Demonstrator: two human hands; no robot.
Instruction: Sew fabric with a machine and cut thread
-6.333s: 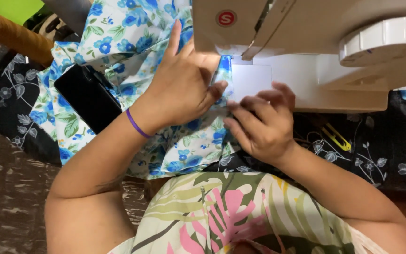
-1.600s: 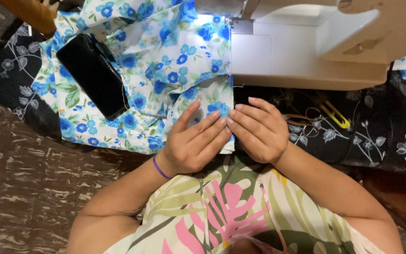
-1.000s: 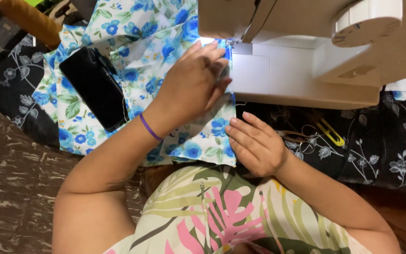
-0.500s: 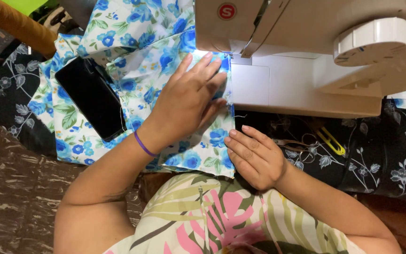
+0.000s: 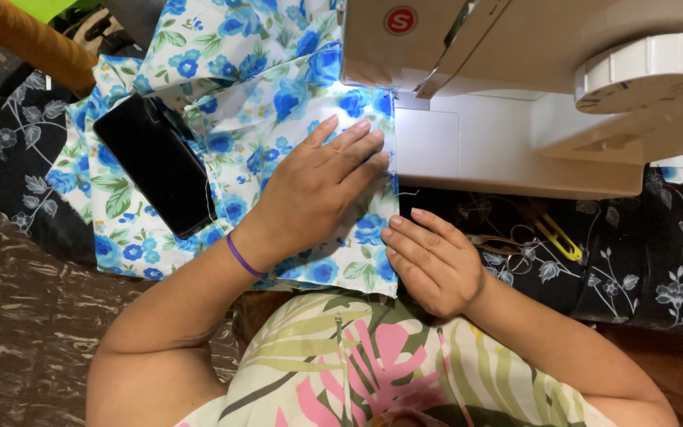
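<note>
Fabric (image 5: 278,87) flat at the sewing machine (image 5: 515,95).
Left hand (image 5: 322,186) spread open on it; right hand (image 5: 432,261) open, fingers on its near edge; phone (image 5: 156,162) lying left.

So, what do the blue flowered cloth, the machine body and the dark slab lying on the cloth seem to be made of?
Blue flowered cloth: thin woven fabric, probably cotton, matte; it folds and creases softly under the left hand. Machine body: likely moulded plastic, cream and smooth with a slight sheen. Dark slab: glossy black, glass or plastic, apparently a phone; it shows faint reflections.
</note>
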